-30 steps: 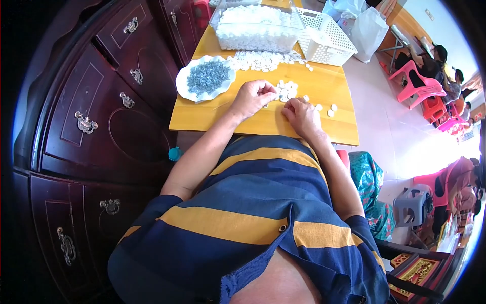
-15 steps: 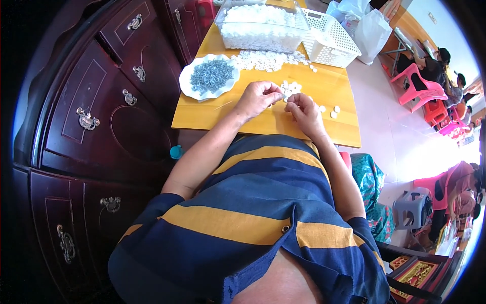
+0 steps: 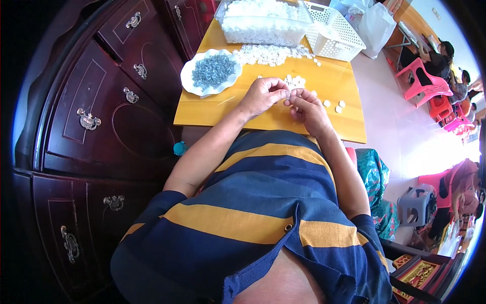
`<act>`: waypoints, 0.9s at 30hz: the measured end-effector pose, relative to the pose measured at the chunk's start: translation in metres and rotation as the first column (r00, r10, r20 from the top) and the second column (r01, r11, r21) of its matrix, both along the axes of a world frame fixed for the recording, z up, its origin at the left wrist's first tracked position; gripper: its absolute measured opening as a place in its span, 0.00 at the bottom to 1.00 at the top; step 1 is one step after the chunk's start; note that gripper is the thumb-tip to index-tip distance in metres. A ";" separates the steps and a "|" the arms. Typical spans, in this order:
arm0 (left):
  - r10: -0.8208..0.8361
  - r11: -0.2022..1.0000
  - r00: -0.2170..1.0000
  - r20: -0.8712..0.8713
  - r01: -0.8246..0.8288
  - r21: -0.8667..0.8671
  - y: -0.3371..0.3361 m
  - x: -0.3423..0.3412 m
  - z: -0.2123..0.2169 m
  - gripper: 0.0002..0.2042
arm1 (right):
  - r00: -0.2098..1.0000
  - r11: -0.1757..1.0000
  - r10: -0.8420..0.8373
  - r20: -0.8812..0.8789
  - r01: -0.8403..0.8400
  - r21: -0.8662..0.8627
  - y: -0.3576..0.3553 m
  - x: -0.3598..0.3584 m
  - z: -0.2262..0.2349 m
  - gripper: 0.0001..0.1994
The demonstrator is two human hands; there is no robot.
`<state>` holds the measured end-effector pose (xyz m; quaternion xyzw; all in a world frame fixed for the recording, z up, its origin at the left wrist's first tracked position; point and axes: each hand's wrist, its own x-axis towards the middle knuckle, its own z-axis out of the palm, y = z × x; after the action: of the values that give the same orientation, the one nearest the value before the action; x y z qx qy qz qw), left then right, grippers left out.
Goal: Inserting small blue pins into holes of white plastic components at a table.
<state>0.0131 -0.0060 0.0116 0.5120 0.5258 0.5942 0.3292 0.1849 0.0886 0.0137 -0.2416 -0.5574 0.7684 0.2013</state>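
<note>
Both hands have lifted slightly off the loose pile and drawn together since the earlier frame. Left hand (image 3: pixel 261 95) is curled, fingertips pinched on something too small to make out; right hand (image 3: pixel 306 105) meets it, fingertips likewise pinched, contents not resolvable. Small white pieces (image 3: pixel 293 81) lie scattered on the yellow table (image 3: pixel 263 119) just beyond the hands. White plate (image 3: pixel 188 81) of grey bits sits to the left. Judgement: pieces look light, rigid, easily dropped; a fingertip pinch across the sides suits them.
</note>
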 end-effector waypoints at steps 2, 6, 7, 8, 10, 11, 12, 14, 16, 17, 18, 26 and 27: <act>-0.024 1.000 1.000 -0.002 0.024 -0.015 -0.002 0.001 0.005 0.04 | 1.000 0.996 0.002 -0.012 -0.003 -0.085 0.001 0.000 -0.001 0.04; -0.043 0.999 0.999 -0.008 0.043 -0.032 -0.001 -0.001 0.003 0.04 | 0.999 0.996 -0.011 -0.032 0.008 -0.086 0.001 0.000 -0.002 0.05; -0.031 0.999 0.999 -0.025 0.030 -0.027 -0.001 -0.002 0.002 0.04 | 1.000 0.998 -0.008 -0.011 0.007 -0.066 0.001 0.000 0.001 0.05; -0.019 1.000 0.999 -0.043 0.018 -0.021 -0.001 -0.002 0.002 0.04 | 1.000 0.999 -0.006 0.010 0.006 -0.044 0.001 0.000 0.002 0.06; -0.024 1.000 0.998 -0.059 0.024 0.006 0.001 -0.004 -0.004 0.04 | 0.999 1.000 -0.016 0.029 0.016 -0.020 0.001 0.000 0.003 0.07; -0.026 0.999 0.997 -0.072 0.028 0.031 0.002 -0.005 -0.006 0.05 | 0.998 1.000 -0.024 0.051 0.024 0.003 0.001 0.000 0.003 0.08; -0.027 0.999 0.997 -0.075 0.030 0.035 0.002 -0.005 -0.004 0.05 | 0.999 1.000 -0.026 0.047 0.025 0.006 0.001 0.000 0.004 0.08; 0.006 1.000 0.994 -0.108 -0.004 0.019 0.000 -0.003 -0.001 0.05 | 0.999 0.999 -0.043 0.033 0.044 -0.006 0.002 0.001 0.005 0.09; 0.023 0.999 0.992 -0.125 -0.020 0.028 0.001 -0.003 -0.003 0.05 | 0.998 0.999 -0.053 0.031 0.053 0.007 0.002 0.001 0.006 0.08; 0.038 0.999 0.990 -0.138 -0.034 0.032 0.001 -0.003 -0.005 0.05 | 0.997 0.998 -0.064 0.034 0.063 0.016 0.002 0.001 0.007 0.07; 0.039 0.999 0.989 -0.143 -0.034 0.036 0.000 -0.002 -0.002 0.05 | 0.998 0.998 -0.064 0.028 0.063 0.020 0.003 0.002 0.006 0.07; 0.014 0.999 0.989 -0.149 -0.009 0.034 0.002 -0.002 -0.006 0.05 | 0.996 0.979 -0.057 0.064 0.044 0.200 -0.004 0.000 0.014 0.04; 0.024 0.999 0.986 -0.162 -0.019 0.031 0.002 -0.001 -0.006 0.05 | 0.995 0.975 -0.067 0.077 0.048 0.218 -0.005 0.000 0.013 0.04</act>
<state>0.0117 -0.0042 0.0056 0.5578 0.5475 0.5617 0.2713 0.1850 0.0835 0.0271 -0.2665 -0.6383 0.6863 0.2249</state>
